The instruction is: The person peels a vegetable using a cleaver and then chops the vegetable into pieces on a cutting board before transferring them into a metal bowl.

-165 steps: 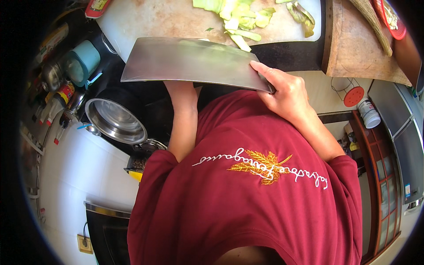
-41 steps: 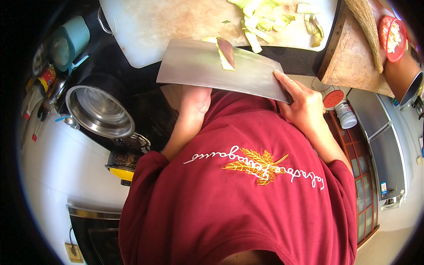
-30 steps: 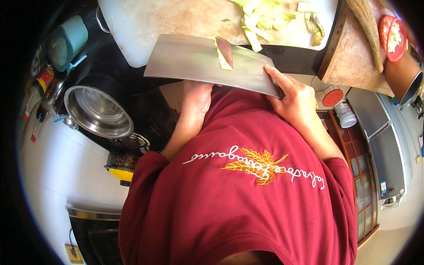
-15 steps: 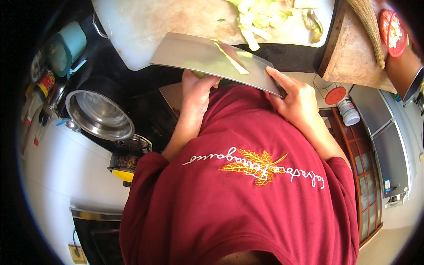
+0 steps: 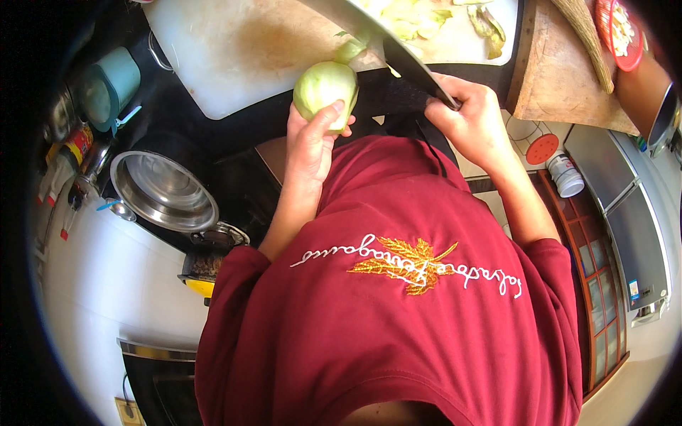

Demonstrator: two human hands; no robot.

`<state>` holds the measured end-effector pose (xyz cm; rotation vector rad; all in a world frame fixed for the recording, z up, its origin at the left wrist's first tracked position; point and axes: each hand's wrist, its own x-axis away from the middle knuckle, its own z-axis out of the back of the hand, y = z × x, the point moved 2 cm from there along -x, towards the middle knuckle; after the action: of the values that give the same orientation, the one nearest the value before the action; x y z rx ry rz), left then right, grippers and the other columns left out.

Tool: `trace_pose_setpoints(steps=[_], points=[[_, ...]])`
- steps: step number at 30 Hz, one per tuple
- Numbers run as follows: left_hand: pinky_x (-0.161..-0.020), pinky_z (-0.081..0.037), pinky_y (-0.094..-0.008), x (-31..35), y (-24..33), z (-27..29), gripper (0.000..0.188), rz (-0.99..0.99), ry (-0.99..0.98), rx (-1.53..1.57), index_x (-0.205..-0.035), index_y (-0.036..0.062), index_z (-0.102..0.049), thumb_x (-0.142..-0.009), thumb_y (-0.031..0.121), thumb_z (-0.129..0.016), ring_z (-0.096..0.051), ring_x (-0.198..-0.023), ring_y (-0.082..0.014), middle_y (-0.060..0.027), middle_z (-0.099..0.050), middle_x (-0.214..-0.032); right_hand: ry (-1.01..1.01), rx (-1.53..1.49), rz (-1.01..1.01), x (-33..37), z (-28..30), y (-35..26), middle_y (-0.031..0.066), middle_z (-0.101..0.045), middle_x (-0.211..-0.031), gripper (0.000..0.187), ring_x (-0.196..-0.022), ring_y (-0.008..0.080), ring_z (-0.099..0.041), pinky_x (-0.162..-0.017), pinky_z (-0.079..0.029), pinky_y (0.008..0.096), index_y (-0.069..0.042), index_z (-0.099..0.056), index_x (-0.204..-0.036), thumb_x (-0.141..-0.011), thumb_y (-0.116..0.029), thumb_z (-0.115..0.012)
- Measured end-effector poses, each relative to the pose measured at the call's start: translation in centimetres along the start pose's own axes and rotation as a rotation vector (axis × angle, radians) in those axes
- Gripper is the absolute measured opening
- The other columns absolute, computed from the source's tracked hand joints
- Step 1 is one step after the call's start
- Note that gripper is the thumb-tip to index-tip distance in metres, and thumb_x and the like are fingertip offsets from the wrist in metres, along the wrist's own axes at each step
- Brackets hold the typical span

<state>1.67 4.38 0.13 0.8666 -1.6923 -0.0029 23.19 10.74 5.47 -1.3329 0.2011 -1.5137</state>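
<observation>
We hold the round pale-green vegetable (image 5: 325,86) in our left hand (image 5: 310,142), fingers wrapped around its near side, lifted just over the edge of the white cutting board (image 5: 234,57). Our right hand (image 5: 474,122) is closed on the handle of the broad cleaver (image 5: 387,39), whose blade slants up and away from that grip, its edge meeting the top of the vegetable where a strip of peel curls off. By our judgement this is the peeling stage; the next stroke calls for turning the vegetable in the left palm and keeping the thumb clear of the blade. Beyond the blade lies a heap of pale trimmings (image 5: 419,18). Right of the knife grip stand a wooden block (image 5: 561,78), a red round lid (image 5: 542,148) and a small white labelled jar (image 5: 567,174); left of the holding hand, a steel pot (image 5: 165,190) and a teal container (image 5: 108,84).
</observation>
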Motion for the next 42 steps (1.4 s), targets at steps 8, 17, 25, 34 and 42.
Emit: trace_pose_setpoints(steps=[8,17,25,34,42], points=[[-0.072,-0.050,-0.0315,0.4,-1.1,-0.3,0.037,0.062,-0.077,0.332,-0.115,0.0066,-0.054,-0.095,0.038,-0.052,-0.061,-0.086,-0.0195,-0.0116,-0.062,-0.102,-0.001,0.264,0.196,5.8,-0.5,-1.4,0.0191,-0.066,-0.106,0.057,-0.087,0.0312,-0.068,-0.076,-0.055,0.0337,-0.006,-0.058,-0.125,-0.069,-0.001,-0.067],[-0.083,-0.051,-0.0335,3.7,-0.9,1.1,0.043,0.121,-0.092,-0.007,-0.127,0.0061,-0.049,-0.096,0.036,-0.048,-0.058,-0.099,-0.0193,-0.0133,-0.056,-0.121,0.090,0.419,0.431,8.3,-1.4,0.5,0.0044,-0.050,-0.064,0.069,-0.055,0.0220,-0.055,-0.051,-0.046,0.0352,-0.011,-0.060,-0.123,-0.055,-0.007,-0.072],[-0.079,-0.054,-0.0396,-0.7,-0.6,0.0,0.063,0.419,-0.322,0.599,-0.136,0.0098,-0.044,-0.092,0.054,-0.043,-0.062,-0.096,-0.0225,-0.0150,-0.055,-0.128,0.004,0.382,0.456,9.3,-1.1,0.4,0.0040,-0.048,-0.063,0.069,-0.054,0.0218,-0.054,-0.050,-0.045,0.0345,-0.011,-0.061,-0.120,-0.052,-0.007,-0.072],[-0.104,-0.041,-0.0396,2.8,-0.5,-1.9,0.049,0.097,-0.167,0.338,-0.136,0.0132,-0.045,-0.099,0.044,-0.041,-0.050,-0.123,-0.0276,-0.0218,-0.045,-0.138,0.151,0.383,0.474,8.5,-1.4,0.9,0.0055,-0.048,-0.060,0.073,-0.051,0.0237,-0.051,-0.048,-0.043,0.0351,-0.013,-0.063,-0.122,-0.050,-0.003,-0.069],[-0.103,-0.041,-0.0397,2.0,-0.6,-1.6,0.046,0.138,-0.194,0.439,-0.133,0.0109,-0.047,-0.098,0.041,-0.046,-0.051,-0.121,-0.0252,-0.0189,-0.050,-0.134,0.143,0.414,0.475,8.4,-1.8,1.2,0.0056,-0.048,-0.061,0.074,-0.052,0.0237,-0.052,-0.048,-0.043,0.0355,-0.013,-0.063,-0.122,-0.049,-0.001,-0.068]])
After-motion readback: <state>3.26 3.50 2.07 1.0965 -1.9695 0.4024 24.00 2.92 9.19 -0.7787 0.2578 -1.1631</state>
